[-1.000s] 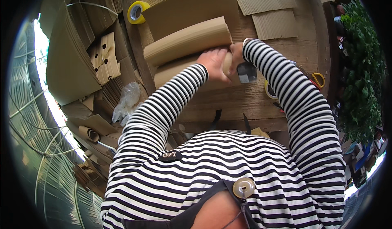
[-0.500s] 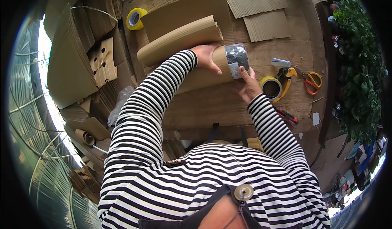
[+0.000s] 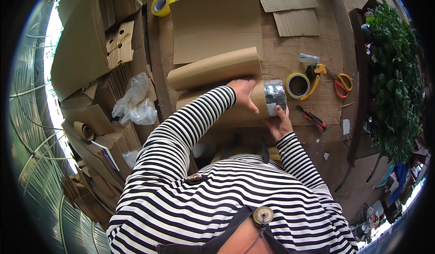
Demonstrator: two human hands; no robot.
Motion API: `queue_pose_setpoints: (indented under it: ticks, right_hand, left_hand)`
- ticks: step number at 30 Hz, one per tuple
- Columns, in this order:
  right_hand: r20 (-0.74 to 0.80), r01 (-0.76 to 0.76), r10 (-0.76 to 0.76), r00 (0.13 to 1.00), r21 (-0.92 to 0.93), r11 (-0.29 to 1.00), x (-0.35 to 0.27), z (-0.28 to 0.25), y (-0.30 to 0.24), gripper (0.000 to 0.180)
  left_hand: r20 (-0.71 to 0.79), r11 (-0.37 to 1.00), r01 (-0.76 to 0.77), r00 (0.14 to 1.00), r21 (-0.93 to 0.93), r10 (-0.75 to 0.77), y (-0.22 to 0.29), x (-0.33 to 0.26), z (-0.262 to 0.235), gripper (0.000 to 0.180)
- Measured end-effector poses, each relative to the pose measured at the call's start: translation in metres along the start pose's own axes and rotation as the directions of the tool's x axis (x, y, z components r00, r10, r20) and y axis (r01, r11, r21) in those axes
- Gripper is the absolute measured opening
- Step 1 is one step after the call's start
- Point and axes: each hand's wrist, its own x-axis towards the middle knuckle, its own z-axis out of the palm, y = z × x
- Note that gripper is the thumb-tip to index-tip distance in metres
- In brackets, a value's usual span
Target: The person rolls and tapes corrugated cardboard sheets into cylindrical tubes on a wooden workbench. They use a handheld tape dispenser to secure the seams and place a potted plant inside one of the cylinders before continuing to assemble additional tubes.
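Observation:
In front of my body lies a sheet of brown cardboard (image 3: 217, 66), its far edge curled up into a half roll. The nearer part bends around a dark cylinder (image 3: 274, 95) with shiny clear film over it and a pale patch on its side. The cylinder's end sticks out at the right of the cardboard. My left hand (image 3: 244, 94) grips the curved cardboard, thumb toward me and fingers on the far side, partly hidden. On the protruding cylinder end, my right hand (image 3: 280, 123) holds from below right, thumb on the film.
Flat cardboard (image 3: 216, 23) lies behind, beside a yellow tape roll (image 3: 162, 5). Rightward are another tape roll (image 3: 290, 85), yellow-handled pruners (image 3: 317, 75), scissors (image 3: 343, 85) and a red utility knife (image 3: 311, 119). Clear plastic (image 3: 136, 104) and stacked cardboard stand left; green foliage (image 3: 394, 82) far right.
Both hands have drawn the cardboard and cylinder closer to my body, keeping their grip. More of the flat cardboard behind shows. The whole view has also shifted a little.

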Motion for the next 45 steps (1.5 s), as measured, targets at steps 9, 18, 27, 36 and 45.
queue_pose_setpoints:
  ticks: [9, 18, 27, 36, 45]
  right_hand:
    - [-0.136, -0.012, -0.077, 0.988, -0.551, 0.834, -0.069, -0.081, -0.008, 0.107]
    - [0.643, 0.415, 0.132, 0.754, -0.311, -0.855, -0.053, 0.005, -0.022, 0.101]
    - [0.437, 0.408, 0.305, 0.846, -0.164, -0.898, 0.0, 0.024, -0.037, 0.128]
    - [0.52, 0.422, 0.362, 0.773, 0.004, -0.907, 0.017, -0.01, -0.05, 0.137]
    - [0.408, 0.461, 0.41, 0.816, -0.029, -0.887, 0.021, -0.003, -0.069, 0.149]
  left_hand:
    - [-0.09, 1.0, -0.019, 0.996, -0.011, 0.018, 0.051, -0.027, 0.094, 0.129]
    - [-0.012, 0.996, -0.001, 1.0, -0.092, 0.0, 0.029, 0.001, 0.086, 0.092]
    - [0.126, 0.961, -0.236, 0.959, -0.143, 0.254, -0.005, 0.048, 0.084, 0.048]
    - [-0.32, 0.999, 0.025, 0.947, -0.048, -0.039, 0.021, 0.05, 0.091, 0.037]
    - [-0.776, 0.97, 0.232, 0.598, -0.069, -0.199, 0.064, 0.026, 0.162, 0.033]
